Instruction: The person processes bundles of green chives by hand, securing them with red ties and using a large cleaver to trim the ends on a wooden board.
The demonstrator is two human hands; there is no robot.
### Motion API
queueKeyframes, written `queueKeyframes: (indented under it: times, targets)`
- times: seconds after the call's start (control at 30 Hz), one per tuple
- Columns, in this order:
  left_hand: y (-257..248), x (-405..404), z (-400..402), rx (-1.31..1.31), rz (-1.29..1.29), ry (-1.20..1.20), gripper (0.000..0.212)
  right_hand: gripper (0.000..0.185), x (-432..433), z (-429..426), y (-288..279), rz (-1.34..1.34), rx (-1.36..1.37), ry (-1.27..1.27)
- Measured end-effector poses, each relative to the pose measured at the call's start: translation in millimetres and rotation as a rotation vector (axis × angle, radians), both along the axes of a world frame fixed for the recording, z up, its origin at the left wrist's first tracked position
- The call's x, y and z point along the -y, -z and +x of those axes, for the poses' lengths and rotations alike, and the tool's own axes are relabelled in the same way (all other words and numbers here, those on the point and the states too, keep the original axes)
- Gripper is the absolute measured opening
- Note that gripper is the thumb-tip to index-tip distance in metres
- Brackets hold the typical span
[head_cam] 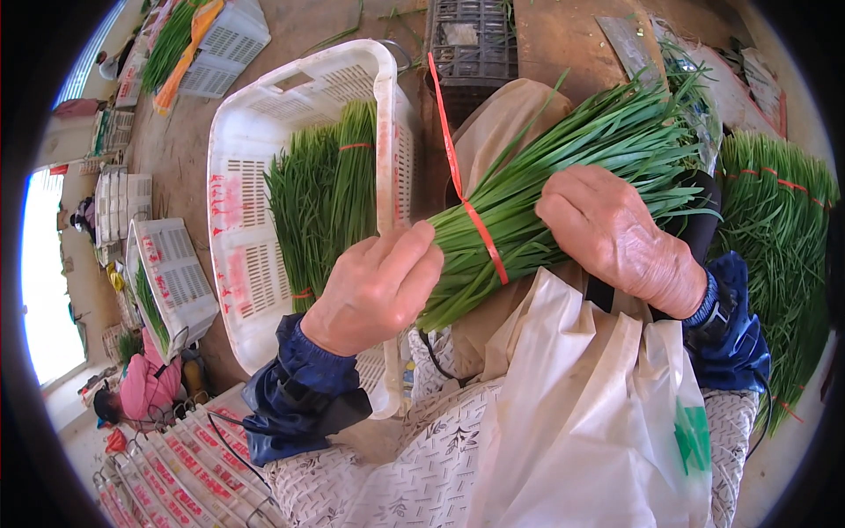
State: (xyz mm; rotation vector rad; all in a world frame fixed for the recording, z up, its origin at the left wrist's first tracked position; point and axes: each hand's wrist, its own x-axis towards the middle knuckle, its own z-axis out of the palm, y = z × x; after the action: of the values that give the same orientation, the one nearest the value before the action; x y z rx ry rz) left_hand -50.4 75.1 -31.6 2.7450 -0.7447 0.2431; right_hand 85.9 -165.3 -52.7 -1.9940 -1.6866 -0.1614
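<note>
A thick bundle of long green leaves, apparently garlic chives (515, 198), lies slanting across my lap with its leafy tips to the upper right. A red tie (485, 242) rings it, and one loose end of the tie stands up above the bundle. My left hand (379, 290) grips the lower left end, its fingers curled and the fingertips hidden. Around the leafy part to the right, my right hand (601, 231) is closed from above. A pale plastic sheet (581, 409) covers my lap under the bundle.
Left of the bundle, a white plastic crate (231, 125) holds tied bundles (323, 198). More tied greens (772, 224) are piled at the right. A black crate (472, 66) and a wooden board (561, 46) lie ahead. Stacked white crates (185, 475) and a person in pink (148, 389) are at left.
</note>
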Motion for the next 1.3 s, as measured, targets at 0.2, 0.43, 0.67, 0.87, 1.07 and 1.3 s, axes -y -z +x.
queueKeyframes:
  times: [0.2, 0.43, 0.67, 0.87, 1.07, 1.3]
  targets:
    - [3, 0, -2, 0.060, 0.057, 0.010, 0.016, 0.016, 5, -6, -1, -0.046, -0.073, -0.061]
    - [5, 1, -1, 0.152, 0.110, 0.012, 0.017, 0.017, 7, -11, 4, -0.095, -0.174, -0.003]
    - [1, -5, 6, 0.065, 0.034, 0.012, 0.016, 0.014, -3, -15, 1, -0.050, -0.166, 0.063]
    - [-4, -5, 12, -0.013, -0.013, 0.032, 0.020, 0.013, 0, -12, 5, -0.097, -0.186, 0.111]
    - [1, -5, 10, -0.126, -0.158, -0.042, 0.028, 0.013, 0, -7, 13, -0.039, -0.251, 0.115]
    - [5, -7, 12, -0.164, -0.181, -0.038, 0.028, 0.007, -4, 0, 11, -0.027, -0.250, 0.142]
